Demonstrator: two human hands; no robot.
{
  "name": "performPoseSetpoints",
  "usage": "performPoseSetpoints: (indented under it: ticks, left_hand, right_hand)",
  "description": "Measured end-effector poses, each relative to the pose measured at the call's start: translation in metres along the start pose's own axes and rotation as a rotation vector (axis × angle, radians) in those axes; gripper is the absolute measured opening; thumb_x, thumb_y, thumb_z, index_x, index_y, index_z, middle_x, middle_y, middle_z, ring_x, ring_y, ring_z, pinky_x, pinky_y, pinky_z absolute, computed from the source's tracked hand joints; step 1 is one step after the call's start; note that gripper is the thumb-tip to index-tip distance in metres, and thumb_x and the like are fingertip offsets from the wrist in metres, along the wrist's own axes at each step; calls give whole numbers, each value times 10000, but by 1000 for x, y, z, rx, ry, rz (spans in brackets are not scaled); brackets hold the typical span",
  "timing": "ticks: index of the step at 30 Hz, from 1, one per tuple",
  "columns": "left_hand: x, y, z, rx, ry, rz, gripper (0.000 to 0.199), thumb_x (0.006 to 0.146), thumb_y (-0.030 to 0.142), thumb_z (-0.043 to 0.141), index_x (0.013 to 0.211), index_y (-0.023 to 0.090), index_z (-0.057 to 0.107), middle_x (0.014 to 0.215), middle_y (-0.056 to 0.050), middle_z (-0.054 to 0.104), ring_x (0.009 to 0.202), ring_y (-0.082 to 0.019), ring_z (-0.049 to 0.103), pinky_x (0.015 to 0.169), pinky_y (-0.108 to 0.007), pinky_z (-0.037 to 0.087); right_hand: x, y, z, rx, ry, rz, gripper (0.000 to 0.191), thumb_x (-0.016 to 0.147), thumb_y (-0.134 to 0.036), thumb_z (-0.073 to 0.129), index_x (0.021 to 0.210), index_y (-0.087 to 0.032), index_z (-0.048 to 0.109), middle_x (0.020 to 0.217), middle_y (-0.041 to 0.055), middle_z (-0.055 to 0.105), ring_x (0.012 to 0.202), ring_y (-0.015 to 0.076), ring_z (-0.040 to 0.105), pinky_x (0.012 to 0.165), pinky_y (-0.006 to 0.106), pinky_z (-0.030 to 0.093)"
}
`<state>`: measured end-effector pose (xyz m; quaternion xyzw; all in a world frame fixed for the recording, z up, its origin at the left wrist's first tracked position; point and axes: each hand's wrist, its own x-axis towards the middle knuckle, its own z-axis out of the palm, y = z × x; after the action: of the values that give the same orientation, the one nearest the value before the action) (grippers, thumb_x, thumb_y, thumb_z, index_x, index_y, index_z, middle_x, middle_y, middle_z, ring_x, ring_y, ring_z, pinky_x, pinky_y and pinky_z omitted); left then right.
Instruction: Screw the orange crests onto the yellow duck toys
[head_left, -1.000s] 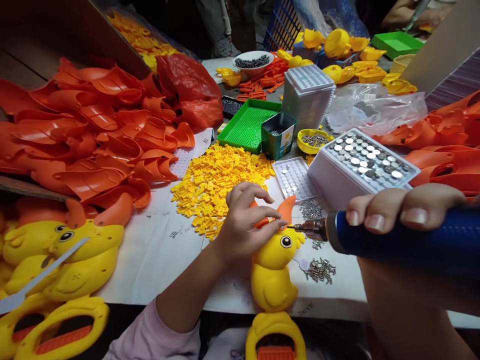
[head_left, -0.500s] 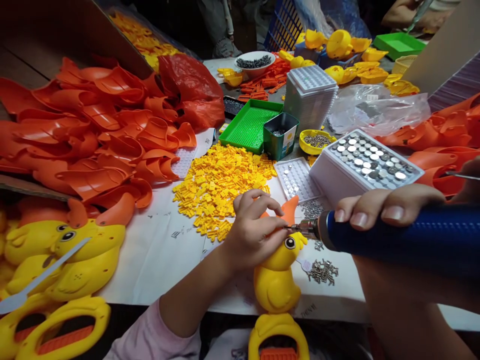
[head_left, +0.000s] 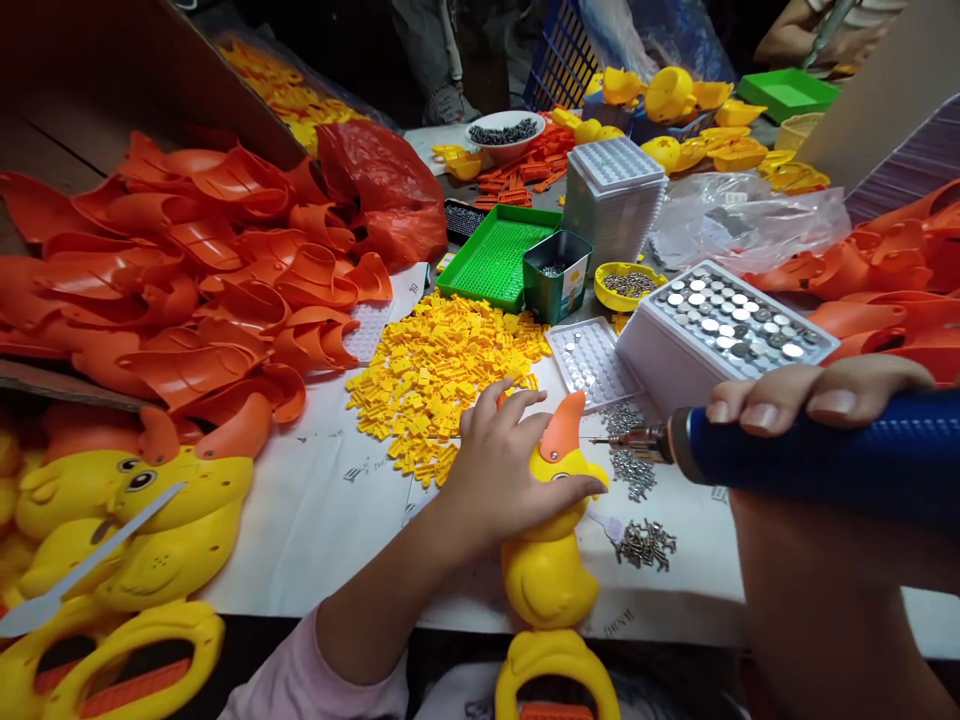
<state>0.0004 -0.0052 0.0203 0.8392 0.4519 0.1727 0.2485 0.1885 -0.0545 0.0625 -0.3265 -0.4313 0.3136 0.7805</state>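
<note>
My left hand (head_left: 495,468) grips the head of a yellow toy duck (head_left: 551,580), its thumb lying across the eye to the beak and its other fingers behind the orange crest (head_left: 564,428). A small screw head shows at the crest's base. The toy lies at the table's front edge, its ring handle (head_left: 506,685) jutting over it. My right hand (head_left: 832,395) is wrapped round a blue electric screwdriver (head_left: 810,460). The bit points left at the crest, a short gap away. Loose screws (head_left: 645,545) lie to the right of the toy.
Yellow clips (head_left: 450,370) are heaped behind my left hand. Orange shells (head_left: 187,270) pile up at left above finished-looking ducks (head_left: 176,520). Coin-like discs fill a white tray stack (head_left: 660,345). Further back stand a green tray (head_left: 487,265) and a dark tin (head_left: 551,285).
The screwdriver has drawn back to the right, its bit off the duck's head. My left fingers have left the bit, and the thumb has come down over the eye, uncovering the crest.
</note>
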Motion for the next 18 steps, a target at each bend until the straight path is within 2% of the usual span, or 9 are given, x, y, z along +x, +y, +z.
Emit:
performPoseSetpoints:
  ticks: [4, 8, 11, 13, 16, 18]
  left_hand:
    - [1, -2, -1, -166, 3, -122, 284, 707, 380, 752, 891, 176, 681, 1416, -136, 486, 1411, -418, 254, 1138, -648, 211]
    - [3, -7, 0, -419, 69, -223, 208, 647, 250, 759, 796, 185, 629, 1452, -131, 377, 1409, -386, 275, 1147, -606, 239]
    - [6, -11, 1, -596, 119, -292, 263, 641, 338, 783, 764, 182, 611, 1378, -139, 400, 1354, -363, 371, 1125, -552, 311]
    - [8, -14, 0, -677, 149, -320, 347, 621, 433, 806, 733, 170, 609, 1316, -141, 437, 1287, -355, 445, 1068, -507, 394]
    - [12, -16, 0, -895, 119, -357, 426, 612, 501, 816, 759, 160, 608, 1160, -120, 552, 1053, -286, 597, 860, -399, 526]
    - [14, -17, 1, -1103, 47, -402, 469, 619, 518, 814, 840, 162, 603, 963, -78, 620, 831, -212, 639, 716, -330, 538]
  right_hand:
    - [7, -3, -12, -9, 97, -29, 249, 760, -458, 719, 711, -216, 687, 622, -38, 524, 561, 154, 548, 603, 334, 522]
    - [14, 1, -24, -40, 121, -63, 294, 718, -521, 703, 701, -227, 685, 598, -13, 552, 542, 186, 548, 556, 363, 515]
    - [18, 5, -28, -26, 158, -167, 356, 711, -572, 669, 673, -218, 686, 560, -30, 489, 479, 160, 514, 497, 348, 492]
    - [19, 6, -29, -42, 180, -150, 338, 704, -556, 682, 674, -219, 682, 579, -39, 469, 498, 150, 524, 527, 340, 504]
    - [19, 5, -29, -16, 190, -164, 392, 672, -590, 682, 684, -199, 680, 618, -40, 472, 507, 145, 529, 520, 347, 505]
    - [18, 3, -32, 9, 181, -178, 400, 657, -591, 693, 677, -191, 681, 615, -36, 468, 511, 147, 530, 509, 352, 499]
